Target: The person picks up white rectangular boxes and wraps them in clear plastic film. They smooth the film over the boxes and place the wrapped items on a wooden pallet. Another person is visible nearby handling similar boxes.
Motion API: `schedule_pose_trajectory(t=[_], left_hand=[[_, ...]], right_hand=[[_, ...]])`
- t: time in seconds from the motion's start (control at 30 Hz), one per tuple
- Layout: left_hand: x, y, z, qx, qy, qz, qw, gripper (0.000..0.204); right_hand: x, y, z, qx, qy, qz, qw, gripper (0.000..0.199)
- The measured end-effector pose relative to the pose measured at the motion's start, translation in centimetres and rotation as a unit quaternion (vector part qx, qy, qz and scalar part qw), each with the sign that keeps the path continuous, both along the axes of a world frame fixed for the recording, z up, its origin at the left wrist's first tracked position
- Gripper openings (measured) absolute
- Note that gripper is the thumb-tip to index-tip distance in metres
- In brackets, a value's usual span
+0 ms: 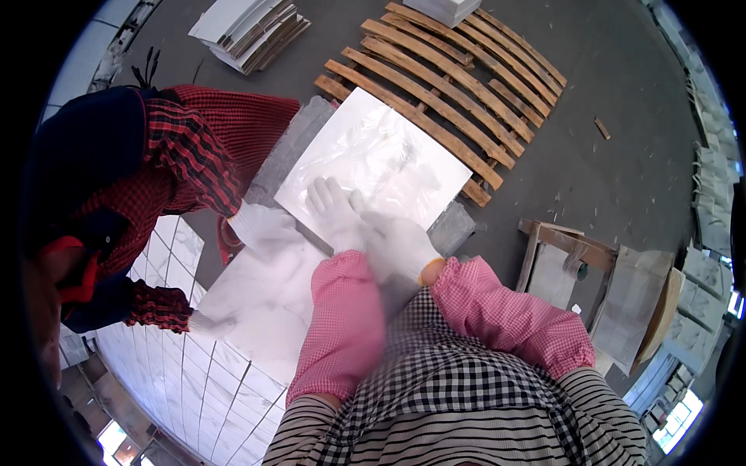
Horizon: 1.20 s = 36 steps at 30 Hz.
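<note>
A flat white square piece (381, 147) under shiny, wrinkled clear film lies in front of me on a grey support. My left hand (334, 211), in a white glove, is over its near edge with fingers stretched out and apart. Beside it is my right hand (402, 245), gloved in white with a yellow cuff; its fingers are smeared and partly hidden. To the left, a co-worker's two white-gloved hands (268, 227) are at a white, faintly marbled slab (252, 303), one at its far side and one at its near left edge.
A slatted wooden pallet (451, 85) lies beyond the support, with a white stack (443, 9) on it. White boards (245, 31) are piled at the far left. A wooden frame with panels (594, 272) stands at the right. Rows of marbled tiles (167, 373) spread at the lower left.
</note>
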<state>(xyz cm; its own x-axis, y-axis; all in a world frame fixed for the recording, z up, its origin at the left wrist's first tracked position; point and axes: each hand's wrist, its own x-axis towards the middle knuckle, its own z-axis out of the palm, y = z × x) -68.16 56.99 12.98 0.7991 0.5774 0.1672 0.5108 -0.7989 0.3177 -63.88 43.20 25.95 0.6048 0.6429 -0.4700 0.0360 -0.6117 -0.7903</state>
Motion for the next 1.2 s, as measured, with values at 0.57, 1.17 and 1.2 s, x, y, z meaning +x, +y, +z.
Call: schedule_pose_trajectory(t=[0.57, 1.17, 1.2], left_hand=[[-1.9, -2.2, 2.9, 0.001, 0.064, 0.028, 0.998, 0.093], [-1.1, -1.1, 0.4, 0.066, 0.204, 0.059, 0.975, 0.092], [0.0, -1.1, 0.4, 0.065, 0.208, 0.041, 0.975, 0.092]], right_hand=[[20.1, 5.9, -6.2, -0.092, -0.134, -0.086, 0.983, 0.029], [6.4, 8.6, -8.1, 0.179, -0.462, 0.211, 0.843, 0.037], [7.9, 7.8, -8.6, 0.128, -0.481, 0.216, 0.840, 0.040]])
